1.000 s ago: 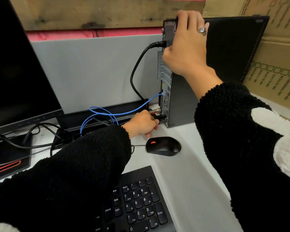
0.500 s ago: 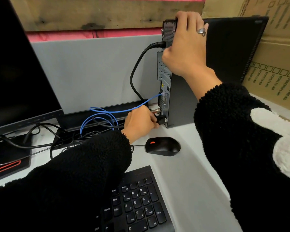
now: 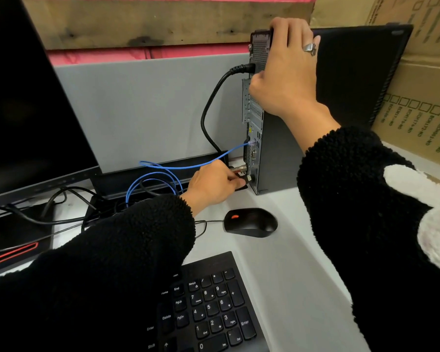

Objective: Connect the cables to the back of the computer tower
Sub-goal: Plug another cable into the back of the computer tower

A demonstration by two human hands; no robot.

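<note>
The fingers of my left hand (image 3: 215, 185) were pinched tight around a small black plug (image 3: 244, 179), its metal tip right at the lowest ports on the back of the computer tower (image 3: 277, 148); I could not tell whether it was seated, since my knuckles hid most of the plug and its cord. My right hand (image 3: 287, 69) was curled over the tower's top rear corner, fingers wrapped on the edge and thumb pressed against the rear panel beside the black power cable (image 3: 215, 97) plugged in there. A ring (image 3: 310, 48) sat on one finger. A blue network cable (image 3: 188, 166) ran into a port midway down the panel, looping behind my left wrist. A metal-tipped connector just above my plug was half hidden. The tower stood upright on the desk (image 3: 285, 262), with the mouse (image 3: 252, 222) near it and the keyboard (image 3: 214, 308) cut off at the frame's bottom edge.
</note>
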